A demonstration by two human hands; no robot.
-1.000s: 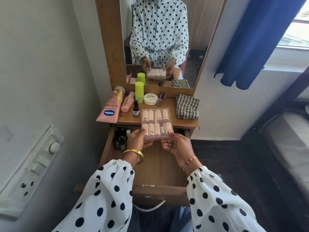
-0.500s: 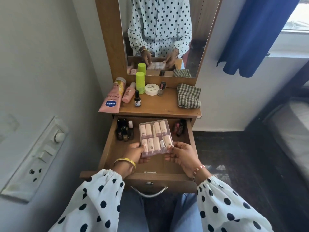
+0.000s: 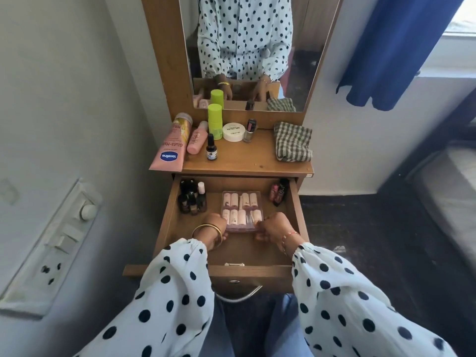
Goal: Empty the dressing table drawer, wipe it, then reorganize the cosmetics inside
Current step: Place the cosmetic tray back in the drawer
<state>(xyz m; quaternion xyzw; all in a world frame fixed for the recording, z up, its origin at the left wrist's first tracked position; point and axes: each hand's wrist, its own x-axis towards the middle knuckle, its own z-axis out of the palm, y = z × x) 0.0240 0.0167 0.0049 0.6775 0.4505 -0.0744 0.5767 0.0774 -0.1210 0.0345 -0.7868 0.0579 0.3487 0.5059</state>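
We see soft daylight entering from the overexposed window (image 3: 461, 19) at the upper right, beside the blue curtain (image 3: 401, 47). The grey wall (image 3: 64, 99) on the left sits in dim, even shade. Wide-angle distortion bends the edges, and the polka-dot white sleeves (image 3: 167, 305) look slightly blurred.

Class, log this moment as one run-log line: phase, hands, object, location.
phase: reorganizing | hands: left hand and right hand grip tray's near corners | object: clear cosmetics tray | location: centre of open drawer
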